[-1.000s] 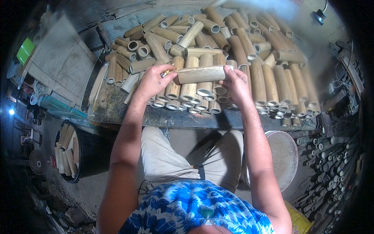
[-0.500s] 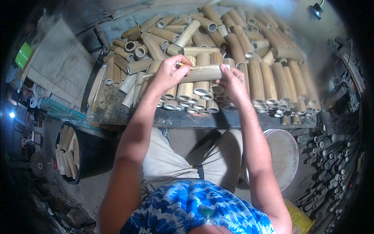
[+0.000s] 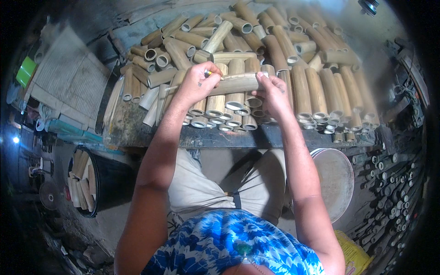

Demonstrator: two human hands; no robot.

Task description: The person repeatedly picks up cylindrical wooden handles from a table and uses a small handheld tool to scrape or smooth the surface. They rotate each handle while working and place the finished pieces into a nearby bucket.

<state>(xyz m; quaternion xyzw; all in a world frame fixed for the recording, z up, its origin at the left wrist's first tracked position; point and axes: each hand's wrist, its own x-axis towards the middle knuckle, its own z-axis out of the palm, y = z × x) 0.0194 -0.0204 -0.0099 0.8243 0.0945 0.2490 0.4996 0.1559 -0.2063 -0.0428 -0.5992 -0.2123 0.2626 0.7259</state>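
Above the near edge of the workbench, a bamboo tube [image 3: 238, 85] lies crosswise between my hands. A thin pale strip [image 3: 242, 75] rests along its upper side and passes under my left hand. My left hand [image 3: 200, 83] is closed around a slim pencil-like tool [image 3: 208, 73] with a yellow part, its point close to the strip. At the tube's right end, my right hand [image 3: 274, 91] grips it, thumb on top by the strip's end. Beneath the held tube stand several stacked bamboo tubes [image 3: 234, 100].
A large heap of cut bamboo tubes [image 3: 284, 43] covers the workbench [image 3: 220, 141]. A black bin [image 3: 112, 181] with bamboo pieces stands at lower left. Right of my legs is a round pale-topped container [image 3: 333, 183]. Long poles [image 3: 389, 201] lie stacked at far right.
The whole view has shifted slightly. Both hands keep nearly the same hold on the tube, and the pencil-like tool stays close to the strip.
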